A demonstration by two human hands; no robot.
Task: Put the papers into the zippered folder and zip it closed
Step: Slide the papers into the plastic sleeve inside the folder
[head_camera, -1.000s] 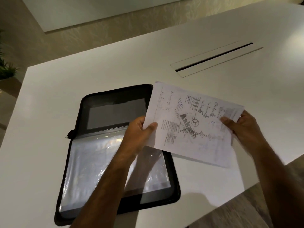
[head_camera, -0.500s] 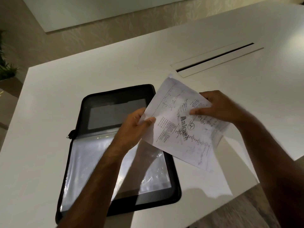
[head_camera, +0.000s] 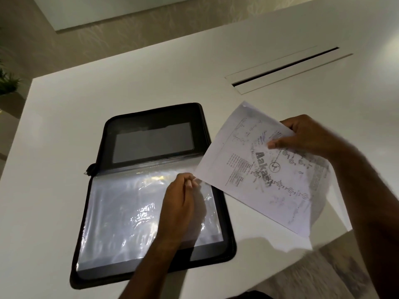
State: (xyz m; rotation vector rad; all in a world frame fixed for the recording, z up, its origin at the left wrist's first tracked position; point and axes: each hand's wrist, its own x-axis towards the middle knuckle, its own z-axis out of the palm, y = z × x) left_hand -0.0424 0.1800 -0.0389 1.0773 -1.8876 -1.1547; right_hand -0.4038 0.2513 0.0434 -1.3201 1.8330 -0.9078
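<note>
Nearest, the left hand (head_camera: 180,198) lies over the clear sleeve (head_camera: 129,214) of the open folder (head_camera: 151,117), its fingertips bunched at the sleeve's upper right corner, just beside the lower corner of the papers (head_camera: 259,169); it seems to be pinching the plastic edge there, though blur keeps me from being sure it has actually caught it. To the right of that hand and a little farther out, the right hand (head_camera: 306,137) grips the papers near their top edge, thumb on the printed face and fingers curled behind, holding them tilted in the air over the table (head_camera: 108,87), beside the folder's right edge and partly overlapping it. So the papers are not yet inside anything (they hang from the right hand alone). Beyond the left hand the folder's upper flap shows a dark pocket window, and at its left spine sits the zip pull (head_camera: 89,169). Beyond both hands a cable slot (head_camera: 285,67) runs across the table. The step in hand looks like opening a sleeve to take the sheets. Next, I judge, the left hand must lift the plastic apart while the right swings the papers square to the opening and slides them in; zipping comes afterwards.
</note>
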